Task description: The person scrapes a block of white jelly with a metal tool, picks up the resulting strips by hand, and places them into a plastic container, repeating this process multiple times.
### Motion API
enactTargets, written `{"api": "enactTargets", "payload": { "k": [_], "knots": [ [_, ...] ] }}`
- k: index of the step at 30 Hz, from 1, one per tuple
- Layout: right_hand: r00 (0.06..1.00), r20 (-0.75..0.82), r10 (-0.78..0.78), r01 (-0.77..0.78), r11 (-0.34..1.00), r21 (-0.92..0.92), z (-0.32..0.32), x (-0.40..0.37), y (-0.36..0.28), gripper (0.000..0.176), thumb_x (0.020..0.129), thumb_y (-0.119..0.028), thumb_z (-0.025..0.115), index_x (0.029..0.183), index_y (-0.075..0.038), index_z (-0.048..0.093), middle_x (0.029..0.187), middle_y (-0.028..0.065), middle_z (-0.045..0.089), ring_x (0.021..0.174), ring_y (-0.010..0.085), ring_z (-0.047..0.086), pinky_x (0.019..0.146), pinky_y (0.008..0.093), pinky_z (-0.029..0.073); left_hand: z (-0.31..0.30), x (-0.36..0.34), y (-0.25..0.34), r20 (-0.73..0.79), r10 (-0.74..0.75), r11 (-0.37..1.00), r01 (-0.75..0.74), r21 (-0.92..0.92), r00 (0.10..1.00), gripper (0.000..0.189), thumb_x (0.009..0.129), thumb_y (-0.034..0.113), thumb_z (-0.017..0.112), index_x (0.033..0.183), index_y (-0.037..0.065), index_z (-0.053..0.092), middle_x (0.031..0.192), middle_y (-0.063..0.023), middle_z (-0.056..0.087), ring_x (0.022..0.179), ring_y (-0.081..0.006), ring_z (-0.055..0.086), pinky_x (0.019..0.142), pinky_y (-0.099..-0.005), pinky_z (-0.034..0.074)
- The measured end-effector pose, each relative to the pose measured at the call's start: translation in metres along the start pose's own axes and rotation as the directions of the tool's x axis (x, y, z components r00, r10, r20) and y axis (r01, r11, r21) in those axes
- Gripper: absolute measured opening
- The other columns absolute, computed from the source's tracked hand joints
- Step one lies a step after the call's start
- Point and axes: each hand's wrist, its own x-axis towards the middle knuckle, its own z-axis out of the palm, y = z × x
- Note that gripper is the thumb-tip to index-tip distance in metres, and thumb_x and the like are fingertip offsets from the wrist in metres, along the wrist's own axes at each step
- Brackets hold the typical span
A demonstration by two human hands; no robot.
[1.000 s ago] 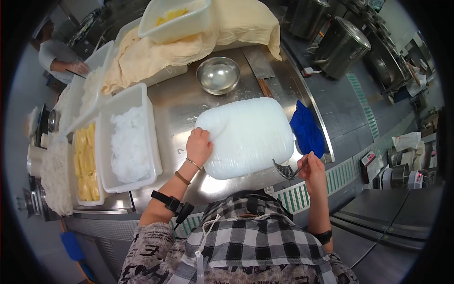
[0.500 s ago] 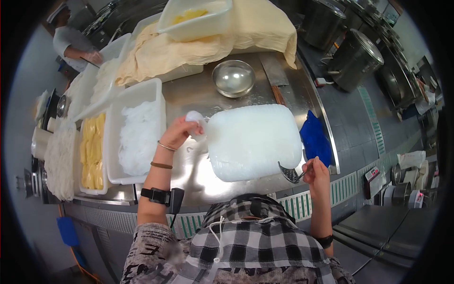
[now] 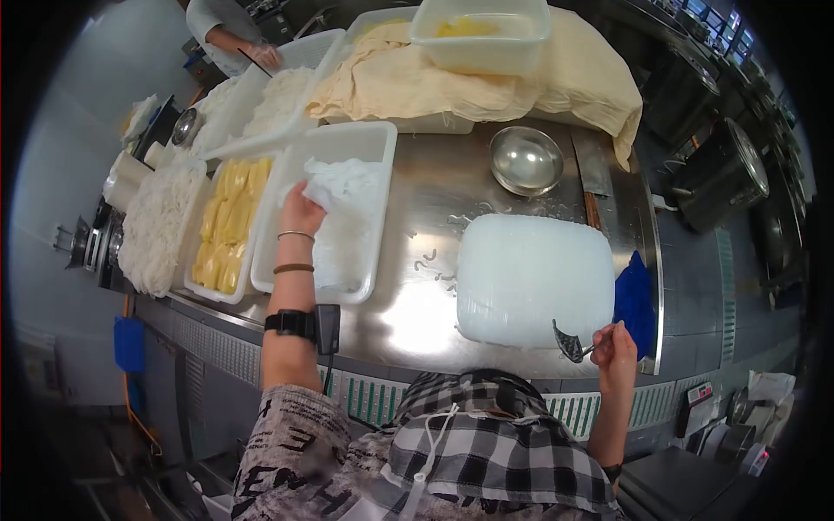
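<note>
My left hand (image 3: 302,207) is over the white tub (image 3: 380,208), its fingers closed on a clump of translucent white jelly strands (image 3: 318,184). More of these strands (image 3: 352,178) lie in the tub below. In my right hand (image 3: 615,349) is the thin handle of a perforated metal scraper (image 3: 569,344), its dark holed head at the lower right corner of a big pale jelly block (image 3: 534,278). The block sits on the steel table (image 3: 417,295), with stray shreds around its left and upper edges.
A metal bowl (image 3: 526,161) and a cleaver (image 3: 593,169) lie behind the block; a blue cloth (image 3: 634,304) lies to its right. Left stand a tray of yellow pieces (image 3: 230,226) and white noodles (image 3: 162,226). A beige cloth (image 3: 417,87) covers containers behind. Another person's gloved hand (image 3: 263,56) is at the far left.
My left hand has carried the jelly strands leftward from beside the block to the tub. My right hand keeps the scraper near the block's corner. The view has shifted left.
</note>
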Motion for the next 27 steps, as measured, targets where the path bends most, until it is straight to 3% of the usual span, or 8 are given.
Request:
{"api": "enactTargets", "payload": {
  "k": [1, 3, 6, 7, 11, 14, 21, 27],
  "knots": [
    [1.0, -0.005, 0.001, -0.001, 1.0, -0.004, 0.002, 0.0, 0.001, 0.026, 0.089, -0.026, 0.041, 0.077, -0.006, 0.051, 0.065, 0.0045, 0.052, 0.046, 0.006, 0.037, 0.041, 0.0187, 0.028, -0.014, 0.007, -0.004, -0.001, -0.006, 1.0, 0.006, -0.001, 1.0, 0.024, 0.079, 0.015, 0.051, 0.098, 0.001, 0.051, 0.078, -0.008, 0.055, 0.077, -0.021, 0.053, 0.076, -0.0328, 0.043],
    [0.998, -0.056, -0.001, -0.003, 0.998, -0.057, 0.004, -0.001, 0.0, 0.025, 0.089, -0.026, 0.041, 0.077, -0.006, 0.051, 0.065, 0.0044, 0.052, 0.046, 0.0062, 0.037, 0.041, 0.0188, 0.029, -0.031, 0.014, -0.027, -0.349, 0.311, 0.792, -0.038, 0.61, 0.884, 0.03, 0.078, 0.012, 0.05, 0.104, -0.002, 0.048, 0.088, -0.0096, 0.055, 0.082, -0.0212, 0.051, 0.079, -0.0305, 0.041],
    [0.998, -0.068, -0.008, 0.005, 0.999, -0.043, 0.004, -0.002, 0.001, 0.026, 0.089, -0.026, 0.041, 0.077, -0.006, 0.051, 0.065, 0.0041, 0.053, 0.046, 0.0063, 0.037, 0.042, 0.0191, 0.029, 0.017, -0.05, -0.085, 0.354, 0.616, 0.326, -0.638, 0.698, 0.703, 0.035, 0.08, 0.007, 0.048, 0.113, -0.004, 0.043, 0.097, -0.0104, 0.051, 0.089, -0.0165, 0.048, 0.08, -0.0288, 0.039],
    [0.998, -0.063, -0.013, 0.01, 0.999, -0.041, 0.004, -0.002, 0.001, 0.026, 0.089, -0.026, 0.041, 0.077, -0.005, 0.051, 0.065, 0.0042, 0.053, 0.046, 0.0063, 0.037, 0.042, 0.019, 0.03, 0.049, -0.101, -0.102, 0.391, 0.345, 0.383, -0.508, 0.772, 0.853, 0.035, 0.08, 0.006, 0.048, 0.114, 0.0, 0.044, 0.107, -0.0136, 0.049, 0.1, -0.0189, 0.046, 0.086, -0.0308, 0.037],
    [0.999, -0.028, -0.046, 0.046, 0.999, -0.004, 0.004, -0.003, 0.005, 0.027, 0.09, -0.026, 0.04, 0.077, -0.005, 0.051, 0.066, 0.0045, 0.054, 0.046, 0.0063, 0.038, 0.042, 0.0187, 0.03, 0.028, -0.143, -0.212, 0.868, -0.088, -0.248, -0.855, 0.456, 0.489, 0.083, 0.065, 0.045, 0.065, 0.127, 0.004, 0.028, 0.131, -0.022, 0.024, 0.121, -0.0364, 0.023, 0.097, -0.0471, 0.022],
    [0.997, -0.048, -0.055, 0.054, 0.998, -0.013, 0.005, -0.009, 0.003, 0.028, 0.09, -0.026, 0.04, 0.077, -0.005, 0.051, 0.066, 0.0047, 0.054, 0.046, 0.0061, 0.038, 0.042, 0.0187, 0.03, 0.028, -0.146, -0.241, 0.812, -0.281, -0.406, -0.83, 0.382, 0.511, 0.096, 0.058, 0.053, 0.065, 0.129, 0.004, 0.022, 0.135, -0.0198, 0.014, 0.124, -0.0402, 0.012, 0.099, -0.0512, 0.014],
    [0.988, -0.146, -0.045, 0.042, 0.999, -0.018, -0.009, -0.02, 0.007, 0.029, 0.089, -0.027, 0.041, 0.076, -0.004, 0.052, 0.066, 0.0052, 0.054, 0.046, 0.006, 0.037, 0.042, 0.0189, 0.031, 0.052, -0.071, -0.251, 0.804, -0.147, -0.514, -0.739, 0.436, 0.576, 0.093, 0.061, 0.053, 0.063, 0.128, 0.001, 0.024, 0.133, -0.0212, 0.018, 0.122, -0.0402, 0.016, 0.098, -0.0508, 0.018],
    [0.984, -0.171, -0.051, 0.05, 0.999, -0.012, -0.016, -0.023, 0.007, 0.03, 0.089, -0.028, 0.041, 0.075, -0.004, 0.052, 0.065, 0.0053, 0.054, 0.045, 0.0061, 0.037, 0.042, 0.019, 0.031, 0.069, -0.001, -0.269, 0.833, -0.102, -0.215, -0.829, 0.516, 0.544, 0.065, 0.072, 0.042, 0.059, 0.116, -0.002, 0.04, 0.116, -0.0222, 0.043, 0.108, -0.0362, 0.04, 0.092, -0.0388, 0.034]
  ]
}}
